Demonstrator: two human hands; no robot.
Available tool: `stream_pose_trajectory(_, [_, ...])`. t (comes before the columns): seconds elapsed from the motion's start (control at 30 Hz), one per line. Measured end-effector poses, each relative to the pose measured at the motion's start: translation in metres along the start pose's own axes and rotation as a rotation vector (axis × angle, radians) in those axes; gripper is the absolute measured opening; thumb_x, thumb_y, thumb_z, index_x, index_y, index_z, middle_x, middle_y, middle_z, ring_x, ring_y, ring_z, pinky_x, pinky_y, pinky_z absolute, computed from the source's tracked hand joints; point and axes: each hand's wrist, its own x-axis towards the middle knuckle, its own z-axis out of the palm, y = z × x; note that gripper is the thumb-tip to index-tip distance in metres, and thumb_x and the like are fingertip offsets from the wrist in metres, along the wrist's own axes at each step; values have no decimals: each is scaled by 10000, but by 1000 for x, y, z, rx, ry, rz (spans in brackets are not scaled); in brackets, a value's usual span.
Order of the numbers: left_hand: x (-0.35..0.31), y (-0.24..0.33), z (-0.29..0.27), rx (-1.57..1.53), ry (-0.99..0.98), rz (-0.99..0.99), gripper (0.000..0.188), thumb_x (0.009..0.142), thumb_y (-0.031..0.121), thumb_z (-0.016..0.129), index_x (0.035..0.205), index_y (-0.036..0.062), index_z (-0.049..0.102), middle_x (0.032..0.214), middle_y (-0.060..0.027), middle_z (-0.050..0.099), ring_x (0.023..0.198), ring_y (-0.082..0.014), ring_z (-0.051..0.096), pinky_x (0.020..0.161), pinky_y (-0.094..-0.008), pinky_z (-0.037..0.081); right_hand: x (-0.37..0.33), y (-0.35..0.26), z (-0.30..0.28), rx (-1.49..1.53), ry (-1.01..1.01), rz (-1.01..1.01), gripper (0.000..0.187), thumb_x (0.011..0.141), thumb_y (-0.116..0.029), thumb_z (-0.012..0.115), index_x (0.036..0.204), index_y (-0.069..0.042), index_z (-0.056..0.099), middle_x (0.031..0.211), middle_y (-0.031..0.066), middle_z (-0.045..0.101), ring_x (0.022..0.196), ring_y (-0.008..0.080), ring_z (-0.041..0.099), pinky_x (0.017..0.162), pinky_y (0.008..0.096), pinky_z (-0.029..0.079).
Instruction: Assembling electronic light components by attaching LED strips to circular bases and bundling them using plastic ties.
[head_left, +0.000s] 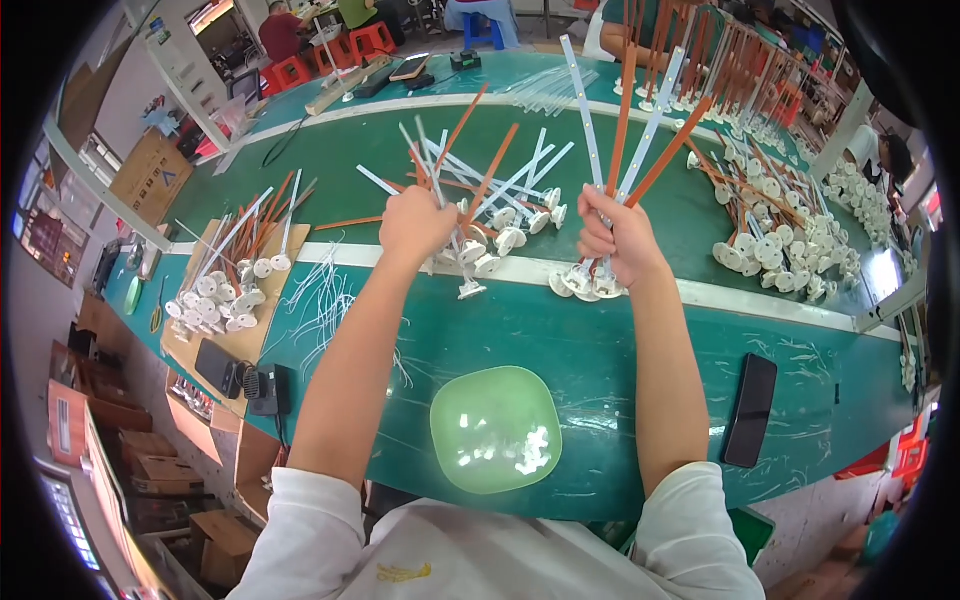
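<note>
My right hand [612, 238] is closed around a bunch of long white and orange strips [628, 130] that stand upright, their round white bases [582, 283] resting on the green table [600, 350]. My left hand [416, 224] grips a white strip [432, 160] at the pile of strips with round bases [500, 215] lying between the two hands. A pale green bowl [497, 428] with small white parts inside sits near my chest.
A cardboard sheet with more strips [232, 280] lies at the left, loose white wires [325, 300] beside it. Another heap of strips and bases [775, 235] is at the right. A black phone [751, 408] lies lower right. People sit at the far side.
</note>
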Motion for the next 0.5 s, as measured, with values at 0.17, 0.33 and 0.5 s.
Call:
stream_pose_trajectory(0.17, [-11, 0, -14, -66, 107, 162, 221, 787, 256, 698, 834, 49, 760, 716, -147, 690, 670, -299, 681, 659, -372, 547, -1, -2, -1, -28, -3, -27, 255, 989, -265, 569, 848, -56, 535, 502, -49, 304, 397, 64, 271, 446, 260, 237])
stream_pose_trajectory(0.33, [-35, 22, -36, -328, 211, 315, 201, 796, 235, 696, 825, 45, 755, 649, -151, 675, 622, -306, 680, 638, -366, 538, -1, 2, 6, -88, 1, -47, 185, 953, -211, 622, 883, -52, 558, 509, -47, 358, 400, 56, 292, 438, 258, 238])
stream_pose_trajectory(0.5, [-62, 61, -26, -369, 127, 624, 136, 816, 161, 683, 809, 39, 741, 604, -130, 636, 563, -318, 625, 585, -376, 497, -8, 1, 24, -187, -116, -123, 230, 874, -93, 695, 1084, -42, 616, 545, -60, 419, 417, 36, 303, 435, 239, 227])
